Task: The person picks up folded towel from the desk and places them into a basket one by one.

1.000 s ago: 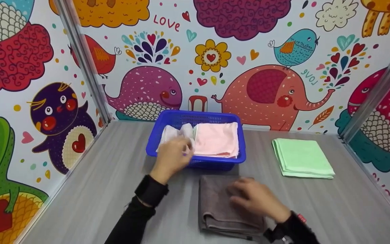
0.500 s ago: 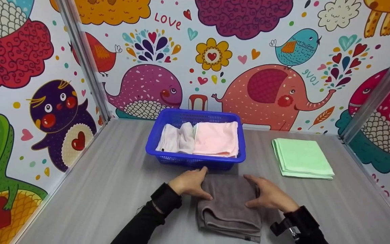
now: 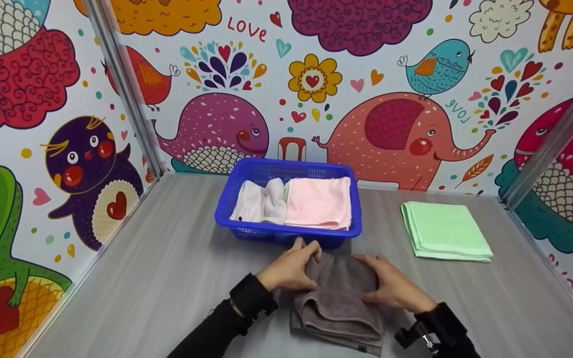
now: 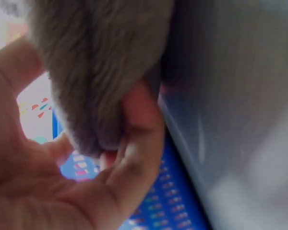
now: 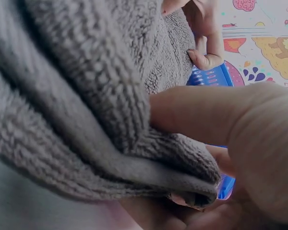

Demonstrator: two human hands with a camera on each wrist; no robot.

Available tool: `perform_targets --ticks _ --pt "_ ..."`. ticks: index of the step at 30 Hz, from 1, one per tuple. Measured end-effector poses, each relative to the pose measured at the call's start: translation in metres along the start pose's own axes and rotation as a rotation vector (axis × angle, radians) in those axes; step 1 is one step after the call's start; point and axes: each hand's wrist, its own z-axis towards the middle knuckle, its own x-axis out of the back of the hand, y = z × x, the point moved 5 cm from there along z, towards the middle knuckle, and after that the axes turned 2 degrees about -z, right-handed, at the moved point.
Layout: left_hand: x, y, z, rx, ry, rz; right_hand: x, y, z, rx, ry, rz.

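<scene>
A folded grey-brown towel (image 3: 343, 303) lies on the table in front of the basket. My left hand (image 3: 289, 268) grips its left side near the far corner; in the left wrist view, fingers lie beneath the bunched towel (image 4: 96, 72). On the opposite side, my right hand (image 3: 398, 288) grips the towel's right edge. The right wrist view has the thumb on top of the layered towel (image 5: 91, 86) and fingers underneath. The towel bows upward slightly between both hands.
Behind the towel stands a blue plastic basket (image 3: 286, 229), holding a pale greyish towel (image 3: 251, 201) and a folded pink towel (image 3: 319, 201). A folded light green towel (image 3: 445, 231) lies at the right. Cartoon-printed walls border the table (image 3: 167, 248).
My left hand has come down from the basket to the grey-brown towel. Both hands now grip its sides, and its far part has been squeezed narrower.
</scene>
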Motion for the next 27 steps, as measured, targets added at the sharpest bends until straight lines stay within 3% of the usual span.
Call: perform_targets --ticks 8,14,20,27 --pt "0.000 0.002 -0.003 0.037 -0.019 0.006 0.002 -0.003 -0.001 -0.007 -0.001 -0.019" --pt "0.008 0.011 -0.005 -0.017 -0.009 -0.007 0.007 -0.009 -0.002 0.040 -0.017 -0.019" --pt "0.030 0.035 -0.016 -0.095 0.002 -0.017 0.034 -0.030 -0.013 0.110 0.002 -0.020" --pt "0.062 0.051 -0.026 -0.159 0.115 -0.065 0.064 -0.053 -0.018 0.107 0.178 -0.026"
